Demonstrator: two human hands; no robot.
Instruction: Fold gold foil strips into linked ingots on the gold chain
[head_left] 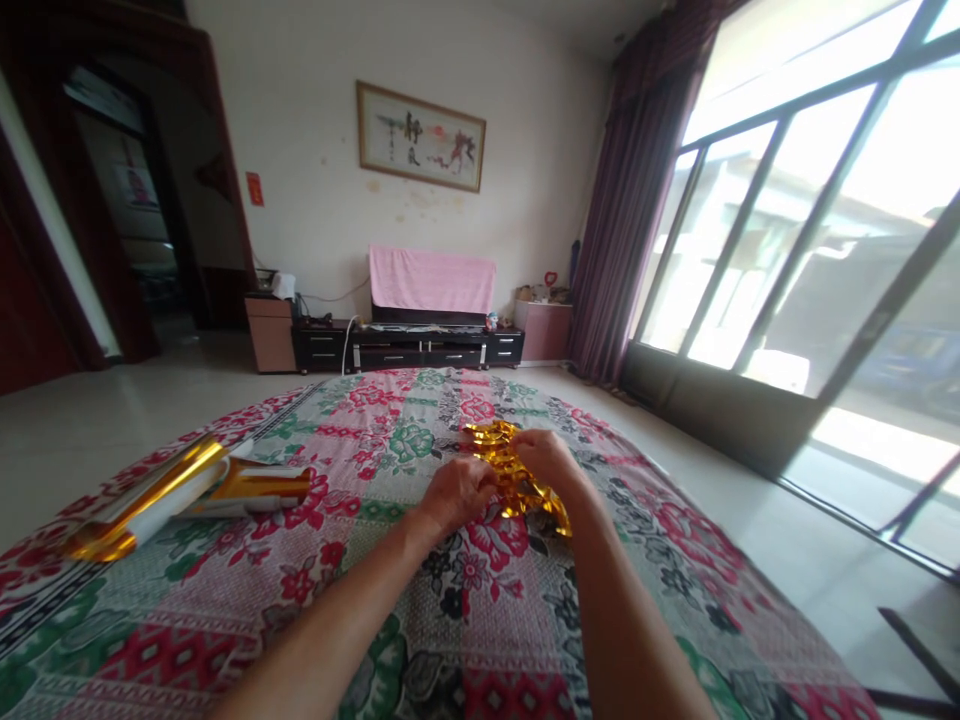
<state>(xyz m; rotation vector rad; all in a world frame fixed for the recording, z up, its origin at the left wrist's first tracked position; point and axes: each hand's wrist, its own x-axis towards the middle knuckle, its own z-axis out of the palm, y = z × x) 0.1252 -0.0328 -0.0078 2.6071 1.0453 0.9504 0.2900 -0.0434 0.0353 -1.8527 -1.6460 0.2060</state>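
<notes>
A broad floral cloth (pixel 225 600) is spread beneath the work, with wide bare stretches around it. On its left side, curled gold-faced sheets (pixel 169 490) are laid well apart from the hands; that spacing is useful, as nothing is caught under the forearms. Right of the cloth's middle, a creased length of gold foil (pixel 517 480) is set between and just beyond the hands, its loose folds trailed toward the right forearm. The left hand (pixel 459 490) is curled, and the foil's near left edge appears to be pinched between thumb and fingers. The right hand (pixel 544 460) is closed like a loose fist at the upper right part, where foil seems to be gripped; exactly how cannot be told, as the fingertips are hidden. Such thin-looking foil is probably best handled with light pinches and small, even pulls, since it could be torn by tugging.
</notes>
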